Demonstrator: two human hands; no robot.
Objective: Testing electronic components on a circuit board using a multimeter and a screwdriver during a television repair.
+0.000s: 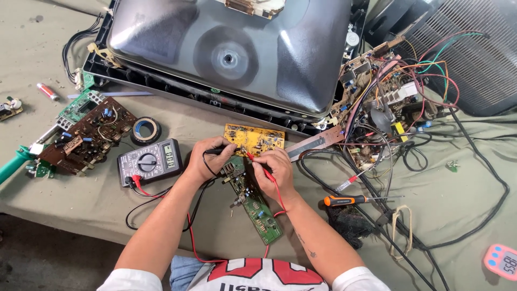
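You're mid-probe: left hand fingers pinch the black probe, right hand fingers pinch the red probe, tips on the yellow board just ahead; next, probably read the multimeter left of them.

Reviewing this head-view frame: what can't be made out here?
- Probe tips on the yellow board: hidden by the left hand and right hand.
- Multimeter reading: too small.
- Pink device: cut off by the right edge.
- Picture tube: top cut off by the upper edge.
- Green board: upper end under the hands.
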